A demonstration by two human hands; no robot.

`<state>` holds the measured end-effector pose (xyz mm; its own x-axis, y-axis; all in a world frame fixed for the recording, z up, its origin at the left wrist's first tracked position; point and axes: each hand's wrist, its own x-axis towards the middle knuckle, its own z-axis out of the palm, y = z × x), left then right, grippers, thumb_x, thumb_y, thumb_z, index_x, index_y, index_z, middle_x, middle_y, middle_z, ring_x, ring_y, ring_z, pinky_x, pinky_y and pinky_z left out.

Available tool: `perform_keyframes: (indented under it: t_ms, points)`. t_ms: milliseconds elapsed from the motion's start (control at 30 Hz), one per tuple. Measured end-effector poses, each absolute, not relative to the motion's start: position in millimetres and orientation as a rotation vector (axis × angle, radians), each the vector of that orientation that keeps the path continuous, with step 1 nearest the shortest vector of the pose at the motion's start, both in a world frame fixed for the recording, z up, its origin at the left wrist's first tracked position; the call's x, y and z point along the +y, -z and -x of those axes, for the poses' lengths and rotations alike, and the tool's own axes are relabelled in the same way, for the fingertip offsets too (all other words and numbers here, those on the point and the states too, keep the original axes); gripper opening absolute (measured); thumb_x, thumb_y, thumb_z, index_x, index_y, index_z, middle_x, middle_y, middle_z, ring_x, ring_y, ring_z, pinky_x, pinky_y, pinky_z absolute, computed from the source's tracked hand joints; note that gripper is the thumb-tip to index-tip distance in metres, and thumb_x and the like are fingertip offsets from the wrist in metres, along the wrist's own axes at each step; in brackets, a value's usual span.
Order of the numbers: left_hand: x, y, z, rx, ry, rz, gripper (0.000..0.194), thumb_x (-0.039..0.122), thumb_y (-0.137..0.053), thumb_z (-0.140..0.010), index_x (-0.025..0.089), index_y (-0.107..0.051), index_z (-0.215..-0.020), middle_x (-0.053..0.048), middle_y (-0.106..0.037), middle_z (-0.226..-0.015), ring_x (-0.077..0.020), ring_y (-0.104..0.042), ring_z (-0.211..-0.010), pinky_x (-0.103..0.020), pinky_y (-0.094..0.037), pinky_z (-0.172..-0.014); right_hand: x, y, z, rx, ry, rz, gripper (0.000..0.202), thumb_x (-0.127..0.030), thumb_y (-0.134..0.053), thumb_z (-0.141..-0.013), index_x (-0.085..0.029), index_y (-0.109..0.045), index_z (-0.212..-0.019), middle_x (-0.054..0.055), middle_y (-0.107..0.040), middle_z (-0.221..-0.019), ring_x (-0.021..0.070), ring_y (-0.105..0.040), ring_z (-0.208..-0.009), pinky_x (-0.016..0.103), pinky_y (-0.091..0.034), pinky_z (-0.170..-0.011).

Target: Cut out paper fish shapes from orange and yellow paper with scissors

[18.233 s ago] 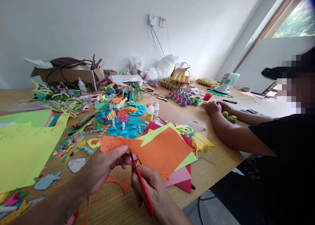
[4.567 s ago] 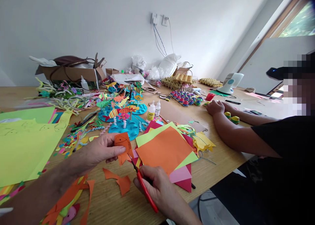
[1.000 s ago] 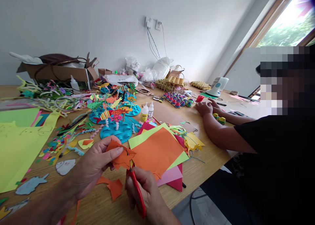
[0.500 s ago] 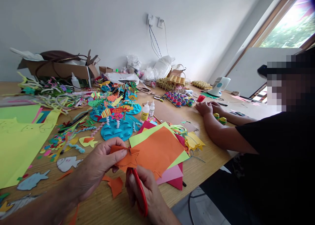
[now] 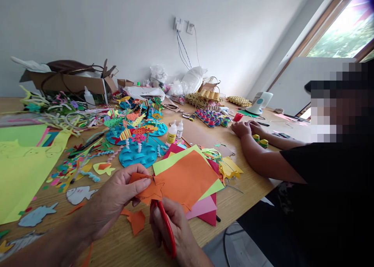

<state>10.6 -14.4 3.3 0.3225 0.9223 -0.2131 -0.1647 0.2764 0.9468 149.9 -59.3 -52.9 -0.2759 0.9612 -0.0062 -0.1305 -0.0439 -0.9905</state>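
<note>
Orange paper piece (image 5: 154, 190), drawn with a dark fish outline whose forked tail shows: held above the wooden table (image 5: 112, 236), near its front edge; clock positions are read from this piece. Left hand (image 5: 127, 185), at 9 o'clock: gripping the piece, thumb on top, fingers behind. Right hand (image 5: 177, 222), at 5 o'clock: closed around the red handles of the scissors (image 5: 168, 232), their blades mostly hidden at the paper's lower edge; blade opening cannot be told. Orange offcut (image 5: 137, 222), at 7 o'clock: flat on the table. Paper stack (image 5: 187, 177), between 2 and 3 o'clock: orange uppermost, lime, pink and red showing beneath. Glue bottle (image 5: 171, 134), at 1 o'clock: upright, a second beside it. Blue base (image 5: 136, 155), at 11 o'clock: bearing patterned paper fish on twisted stems. White fish cutout (image 5: 78, 195), at 9 o'clock: flat, beyond the left hand.
</note>
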Motion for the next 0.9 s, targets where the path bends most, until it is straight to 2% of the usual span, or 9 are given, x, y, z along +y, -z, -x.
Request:
perform_keyframes:
  t_ms: [233,500,767,900]
  points:
    - [-12.8,-4.8,-7.2,0.926,-0.862,-1.000,0.015,0.031,-0.070,-0.069,0.021,-0.060,-0.066,0.003,-0.057,-0.057,-0.0095,-0.046,-0.051,-0.018,-0.035,-0.046,-59.7,53.6,-153.5,-1.331,-1.477,0.984,0.053,-0.067,-0.044,-0.079,-0.018,-0.041,-0.058,-0.007,-0.036,-0.044,0.0037,-0.030,-0.036,0.016,-0.022,-0.034]
    - [-10.4,-5.9,-4.0,0.968,-0.843,-1.049,0.017,0.033,-0.071,-0.067,0.020,-0.061,-0.064,0.004,-0.056,-0.055,-0.0089,-0.044,-0.049,-0.017,-0.034,-0.045,-59.0,59.1,-158.0,-1.349,-1.468,1.036,0.046,-0.056,-0.048,-0.082,-0.018,-0.041,-0.058,-0.007,-0.037,-0.046,0.0046,-0.031,-0.037,0.016,-0.022,-0.033]
    - [-6.9,-9.4,-1.3,1.017,-0.781,-1.078,0.014,0.032,-0.069,-0.069,0.020,-0.062,-0.066,0.004,-0.059,-0.056,-0.0102,-0.049,-0.051,-0.018,-0.038,-0.047,-59.4,64.2,-161.8,-1.412,-1.427,1.031,0.031,-0.031,-0.049,-0.085,-0.018,-0.040,-0.059,-0.006,-0.032,-0.051,0.0058,-0.028,-0.044,0.018,-0.020,-0.039]
    - [-5.5,-11.7,-1.7,1.045,-0.769,-1.078,0.012,0.030,-0.068,-0.069,0.020,-0.062,-0.066,0.003,-0.060,-0.056,-0.0113,-0.051,-0.052,-0.019,-0.039,-0.047,-58.5,59.9,-161.9,-1.439,-1.408,1.046,0.031,-0.028,-0.048,-0.085,-0.018,-0.038,-0.057,-0.006,-0.030,-0.052,0.0065,-0.026,-0.046,0.020,-0.018,-0.041]
